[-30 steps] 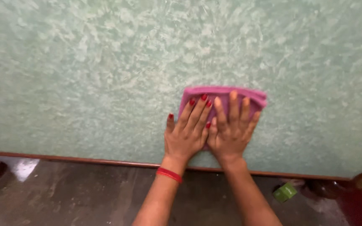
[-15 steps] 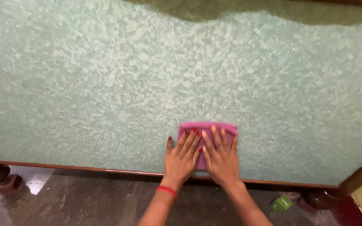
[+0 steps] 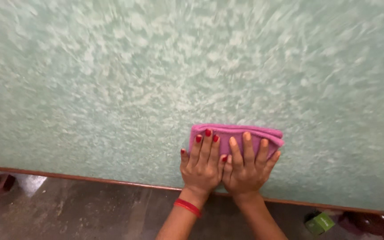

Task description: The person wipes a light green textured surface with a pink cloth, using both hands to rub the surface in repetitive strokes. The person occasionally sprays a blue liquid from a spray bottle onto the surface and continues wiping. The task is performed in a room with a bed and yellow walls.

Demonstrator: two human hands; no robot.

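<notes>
Single head-worn view, looked steeply down from above the person's own forearms, faced forward across a mottled green tabletop (image 3: 112, 89) that filled most of the frame. Sat close: both hands lay low centre. The tabletop's near edge and a strip of floor (image 3: 90, 213) ran along the bottom.

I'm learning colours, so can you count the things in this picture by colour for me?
Pink: 1, the folded cloth under both hands
Red: 1, the bangle on the left wrist
Green: 2, the mottled tabletop and the small box on the floor
Brown: 1, the floor
Total: 5
</notes>
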